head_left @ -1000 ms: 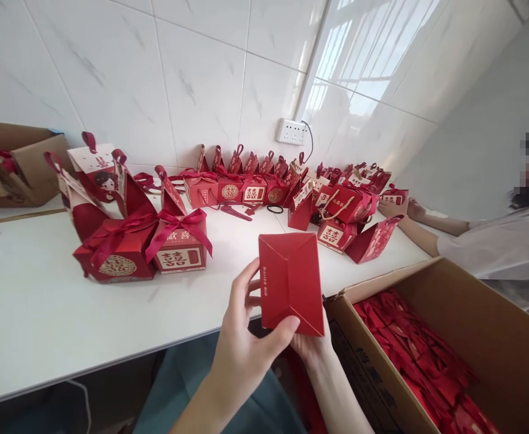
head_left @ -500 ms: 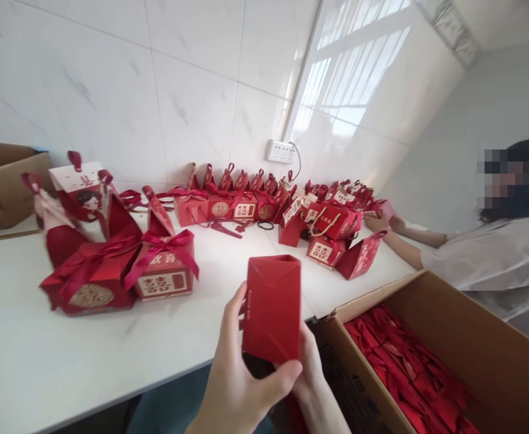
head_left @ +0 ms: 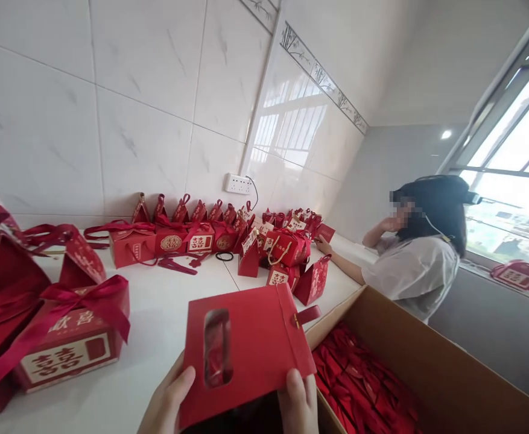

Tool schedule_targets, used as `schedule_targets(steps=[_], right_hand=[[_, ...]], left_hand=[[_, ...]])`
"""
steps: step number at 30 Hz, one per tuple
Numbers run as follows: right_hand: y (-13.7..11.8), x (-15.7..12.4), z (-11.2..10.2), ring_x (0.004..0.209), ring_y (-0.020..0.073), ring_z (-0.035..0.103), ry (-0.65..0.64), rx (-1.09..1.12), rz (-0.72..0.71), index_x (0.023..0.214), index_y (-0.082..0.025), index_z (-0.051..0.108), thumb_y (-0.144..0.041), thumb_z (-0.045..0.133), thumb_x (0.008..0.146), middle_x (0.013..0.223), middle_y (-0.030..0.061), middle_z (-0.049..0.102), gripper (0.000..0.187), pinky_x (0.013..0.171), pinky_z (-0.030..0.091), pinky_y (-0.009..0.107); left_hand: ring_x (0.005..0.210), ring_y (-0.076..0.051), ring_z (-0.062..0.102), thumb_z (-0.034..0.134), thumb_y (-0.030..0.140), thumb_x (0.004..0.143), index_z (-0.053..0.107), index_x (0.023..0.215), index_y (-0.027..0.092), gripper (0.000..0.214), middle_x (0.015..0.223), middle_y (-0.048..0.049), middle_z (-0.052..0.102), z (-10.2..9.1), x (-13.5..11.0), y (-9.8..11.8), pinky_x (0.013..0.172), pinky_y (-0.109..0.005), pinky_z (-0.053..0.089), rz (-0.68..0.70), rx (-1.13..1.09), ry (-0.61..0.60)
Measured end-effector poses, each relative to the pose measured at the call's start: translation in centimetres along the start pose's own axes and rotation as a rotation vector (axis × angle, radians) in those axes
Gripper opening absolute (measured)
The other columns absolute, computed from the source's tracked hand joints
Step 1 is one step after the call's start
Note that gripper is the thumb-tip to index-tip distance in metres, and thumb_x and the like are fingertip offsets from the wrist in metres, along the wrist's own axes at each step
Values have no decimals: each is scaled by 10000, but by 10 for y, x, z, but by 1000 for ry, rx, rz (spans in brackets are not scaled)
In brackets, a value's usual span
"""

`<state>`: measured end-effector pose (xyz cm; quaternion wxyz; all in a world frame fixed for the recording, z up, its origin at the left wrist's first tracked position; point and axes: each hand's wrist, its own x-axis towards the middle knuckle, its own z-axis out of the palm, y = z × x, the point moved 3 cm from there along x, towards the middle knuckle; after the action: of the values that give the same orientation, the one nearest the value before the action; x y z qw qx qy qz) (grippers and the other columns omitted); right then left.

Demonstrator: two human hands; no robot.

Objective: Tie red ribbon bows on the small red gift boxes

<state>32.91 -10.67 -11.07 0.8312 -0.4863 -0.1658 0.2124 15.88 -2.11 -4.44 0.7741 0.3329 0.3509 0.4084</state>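
turned since the earlier frame, the red box (head_left: 262, 343) now exposes its window (head_left: 218, 348) (ribbon tab (head_left: 309, 314) rightward), left hand (head_left: 164, 398) and right hand (head_left: 299, 398) half-curled, gripping its near corners.

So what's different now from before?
The red cardboard box was turned: its windowed side replaces the creased end. One hand of the person in white rose to their head. The left fingers and right fingers still hold the box; the red ribboned boxes stayed put.
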Motion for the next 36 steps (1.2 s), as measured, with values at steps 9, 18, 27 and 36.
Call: schedule_targets(steps=[9, 18, 27, 36], right_hand=[[-66, -5, 44, 336, 101, 496, -139, 187, 319, 504, -165, 555, -508, 722, 615, 362, -57, 489, 398, 369, 482, 211], [-74, -9, 39, 370, 123, 539, -234, 52, 280, 524, -170, 545, -561, 640, 687, 377, -48, 482, 435, 424, 534, 260], [-73, 2, 10, 717, 211, 643, -311, -289, -193, 892, -198, 678, -360, 741, 662, 835, 37, 701, 288, 614, 538, 307], [-65, 11, 4, 613, 181, 632, -361, -159, -17, 797, -171, 683, -349, 783, 604, 709, 19, 687, 281, 543, 541, 288]], left_hand=[[628, -122, 587, 680, 360, 716, 456, 1289, 221, 631, 927, -36, 630, 19, -16, 9, 519, -244, 514, -25, -65, -184], [817, -182, 626, 596, 504, 766, 371, 1355, 208, 697, 1164, -101, 582, 18, -19, 6, 672, -312, 540, -42, -10, -255], [980, -287, 603, 755, 424, 588, 504, 1211, 176, 716, 1042, -102, 652, 8, -22, 16, 825, -380, 507, 258, 272, -169], [968, -284, 602, 757, 531, 543, 500, 1174, 186, 764, 1075, -115, 631, 8, -21, 19, 782, -347, 503, 260, 331, -219]])
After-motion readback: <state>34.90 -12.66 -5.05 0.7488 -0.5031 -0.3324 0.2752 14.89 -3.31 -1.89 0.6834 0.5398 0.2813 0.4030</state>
